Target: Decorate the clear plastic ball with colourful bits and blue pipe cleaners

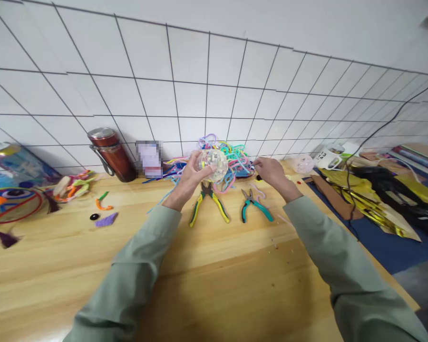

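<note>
My left hand [191, 178] is closed around a clear plastic ball [213, 164] with coloured bits inside, held up above the wooden table [214, 275]. My right hand [271, 175] reaches toward the pile of coloured pipe cleaners [231, 159] by the wall, its fingers curled near a small black piece [258, 178]; whether it grips anything is not visible. Yellow-handled pliers [209, 204] lie under the ball. Teal-handled pliers [255, 205] lie just below my right hand.
A brown metal flask [110, 154] stands at the wall to the left. Pipe-cleaner crafts [73, 186], a purple scrap [106, 219] and a black bead [94, 217] lie at left. Gold foil [371, 199], a black cable [349, 190] and a white cup [330, 157] sit at right.
</note>
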`<state>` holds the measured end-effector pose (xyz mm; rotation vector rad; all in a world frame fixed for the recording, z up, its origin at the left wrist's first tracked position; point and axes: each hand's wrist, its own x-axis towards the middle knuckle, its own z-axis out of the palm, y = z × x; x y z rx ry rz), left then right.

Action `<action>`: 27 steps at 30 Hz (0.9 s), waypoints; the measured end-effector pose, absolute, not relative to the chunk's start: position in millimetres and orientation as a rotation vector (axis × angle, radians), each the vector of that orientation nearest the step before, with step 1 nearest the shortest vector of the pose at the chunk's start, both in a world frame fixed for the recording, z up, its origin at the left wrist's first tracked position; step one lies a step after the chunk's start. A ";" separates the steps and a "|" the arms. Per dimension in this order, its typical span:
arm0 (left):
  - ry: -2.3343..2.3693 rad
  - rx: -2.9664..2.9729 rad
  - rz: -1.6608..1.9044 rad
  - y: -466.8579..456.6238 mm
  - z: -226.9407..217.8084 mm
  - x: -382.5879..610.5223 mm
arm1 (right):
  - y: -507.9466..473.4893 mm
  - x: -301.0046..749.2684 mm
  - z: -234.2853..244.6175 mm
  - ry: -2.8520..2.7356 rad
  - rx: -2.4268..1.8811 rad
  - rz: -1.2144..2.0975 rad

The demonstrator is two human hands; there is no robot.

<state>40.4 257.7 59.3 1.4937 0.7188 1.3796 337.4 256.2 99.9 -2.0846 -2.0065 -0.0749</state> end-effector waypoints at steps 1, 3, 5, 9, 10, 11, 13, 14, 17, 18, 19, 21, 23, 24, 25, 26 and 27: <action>0.720 1.505 1.350 260.8 59.2 44.7 | 255.8 344.0 95.4 -2.000 -2.132 -0.069; 0.756 1.512 1.315 269.4 56.5 51.0 | 256.4 351.4 86.0 -2.010 -2.192 -0.054; 0.812 1.504 1.318 279.4 50.3 53.8 | 258.8 352.7 77.2 -2.038 -2.223 -0.041; 0.847 1.481 1.332 293.1 33.9 52.8 | 266.2 346.9 63.8 -2.118 -2.226 -0.032; 0.853 1.481 1.340 294.2 30.3 52.5 | 268.3 345.3 61.4 -2.137 -2.216 -0.038; 0.857 1.483 1.348 294.6 27.3 52.5 | 270.3 343.8 59.5 -2.154 -2.205 -0.049; 0.861 1.491 1.365 294.1 22.5 53.3 | 274.0 342.0 56.6 -2.180 -2.187 -0.076; 0.863 1.495 1.374 293.7 20.6 53.8 | 275.7 341.5 55.4 -2.190 -2.178 -0.089; 0.867 1.501 1.397 294.5 15.9 54.2 | 279.1 340.9 51.9 -2.210 -2.139 -0.133; 0.870 1.502 1.402 295.5 14.4 53.8 | 279.7 340.6 50.6 -2.212 -2.120 -0.150; 0.873 1.504 1.405 296.6 13.0 53.3 | 280.1 340.4 49.3 -2.214 -2.100 -0.166; 0.874 1.507 1.408 298.9 10.1 52.1 | 280.5 339.8 47.0 -2.225 -2.069 -0.189; 0.870 1.512 1.407 300.7 7.1 51.5 | 280.5 339.9 46.1 -2.246 -2.052 -0.198; 0.869 1.514 1.405 301.3 5.6 51.4 | 280.5 340.5 46.4 -2.256 -2.047 -0.201; 0.870 1.515 1.402 301.7 4.0 51.5 | 280.5 341.5 47.3 -2.265 -2.044 -0.203; 0.873 1.516 1.400 302.1 2.5 51.6 | 280.7 342.8 48.8 -2.275 -2.041 -0.202; 0.877 1.515 1.399 302.5 1.0 51.7 | 281.0 344.4 50.6 -2.287 -2.037 -0.199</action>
